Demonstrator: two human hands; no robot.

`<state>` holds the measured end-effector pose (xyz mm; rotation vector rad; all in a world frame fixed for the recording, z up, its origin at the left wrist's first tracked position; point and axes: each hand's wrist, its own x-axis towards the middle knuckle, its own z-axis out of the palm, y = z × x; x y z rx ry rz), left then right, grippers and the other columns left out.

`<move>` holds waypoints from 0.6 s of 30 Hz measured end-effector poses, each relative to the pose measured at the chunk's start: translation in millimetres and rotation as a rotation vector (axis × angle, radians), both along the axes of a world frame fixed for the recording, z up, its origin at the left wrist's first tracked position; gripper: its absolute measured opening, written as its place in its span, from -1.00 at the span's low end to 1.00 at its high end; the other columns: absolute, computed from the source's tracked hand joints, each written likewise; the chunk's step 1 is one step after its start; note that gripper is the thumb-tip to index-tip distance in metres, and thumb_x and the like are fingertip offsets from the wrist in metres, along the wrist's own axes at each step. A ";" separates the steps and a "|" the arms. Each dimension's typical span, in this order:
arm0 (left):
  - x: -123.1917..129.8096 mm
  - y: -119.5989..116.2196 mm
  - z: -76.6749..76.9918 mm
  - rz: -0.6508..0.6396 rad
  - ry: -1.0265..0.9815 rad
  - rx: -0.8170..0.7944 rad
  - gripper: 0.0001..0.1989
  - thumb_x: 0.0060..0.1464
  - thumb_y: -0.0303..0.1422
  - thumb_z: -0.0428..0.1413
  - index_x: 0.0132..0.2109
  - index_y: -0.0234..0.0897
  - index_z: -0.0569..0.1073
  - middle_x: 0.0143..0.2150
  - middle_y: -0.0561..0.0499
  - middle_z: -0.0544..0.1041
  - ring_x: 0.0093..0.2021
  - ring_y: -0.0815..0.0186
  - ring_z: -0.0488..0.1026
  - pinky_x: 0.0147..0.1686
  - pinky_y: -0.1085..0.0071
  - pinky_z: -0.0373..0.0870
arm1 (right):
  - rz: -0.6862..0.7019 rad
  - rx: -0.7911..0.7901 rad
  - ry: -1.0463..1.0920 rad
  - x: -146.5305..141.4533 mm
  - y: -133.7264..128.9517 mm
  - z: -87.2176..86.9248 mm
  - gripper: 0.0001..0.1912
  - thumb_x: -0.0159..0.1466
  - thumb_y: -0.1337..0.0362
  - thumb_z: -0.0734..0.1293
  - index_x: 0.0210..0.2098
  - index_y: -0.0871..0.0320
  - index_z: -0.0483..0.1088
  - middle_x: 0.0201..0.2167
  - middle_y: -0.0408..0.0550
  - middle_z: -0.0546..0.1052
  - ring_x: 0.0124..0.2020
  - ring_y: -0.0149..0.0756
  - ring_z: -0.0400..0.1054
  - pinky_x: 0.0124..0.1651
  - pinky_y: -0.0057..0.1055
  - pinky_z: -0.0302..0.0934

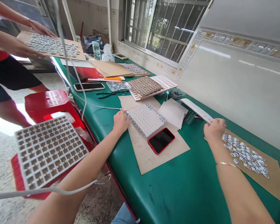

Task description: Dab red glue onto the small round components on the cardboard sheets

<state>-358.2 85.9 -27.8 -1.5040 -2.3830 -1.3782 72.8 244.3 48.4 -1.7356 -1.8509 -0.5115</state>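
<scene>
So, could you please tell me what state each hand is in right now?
Left hand: fingers curled at the edge of the pale tray; whether it grips cannot be told.
Right hand: closed, holding the white strip.

You face a green tabletop (189, 174) — pale wall (242, 81), patterned trim (242, 43) and barred window (164, 31) along its right edge, red stools (46, 99) on speckled floor (1, 165) by its left edge.

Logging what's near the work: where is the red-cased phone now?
In the head view, the red-cased phone lies slightly right of centre on a cardboard sheet, just on the near side of the pale tray by the left hand.
</scene>
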 end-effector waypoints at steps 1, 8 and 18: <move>0.8 -0.5 0.6 0.004 -0.021 0.019 -0.66 0.03 -0.39 0.06 0.00 -0.34 0.34 0.03 -0.19 0.38 0.10 0.04 0.26 0.13 0.11 0.11 | 0.017 0.053 0.009 14.2 -15.3 2.5 -0.77 0.11 0.34 0.18 -0.24 0.28 0.31 -0.10 0.37 0.32 0.07 0.11 0.16 -0.02 -0.02 0.17; -7.8 -8.5 9.4 0.201 -0.277 0.223 -0.61 0.11 -0.36 0.04 0.07 -0.40 0.26 0.09 -0.25 0.31 0.10 0.12 0.28 0.10 0.22 0.21 | 0.606 0.334 -0.093 23.2 -100.4 -17.5 -0.89 0.13 0.38 0.23 -0.33 0.12 0.21 -0.05 0.15 0.39 0.04 -0.09 0.27 0.05 -0.11 0.23; -33.7 -12.1 13.7 0.544 -0.522 0.478 -0.69 0.21 -0.30 -0.02 0.05 -0.35 0.29 0.02 -0.13 0.35 0.00 0.19 0.34 -0.01 0.12 0.32 | 0.758 -0.247 -0.194 -76.4 -70.8 -51.4 -0.71 0.21 0.45 0.04 -0.24 0.18 0.34 0.07 0.16 0.35 0.20 -0.11 0.11 0.21 0.03 0.03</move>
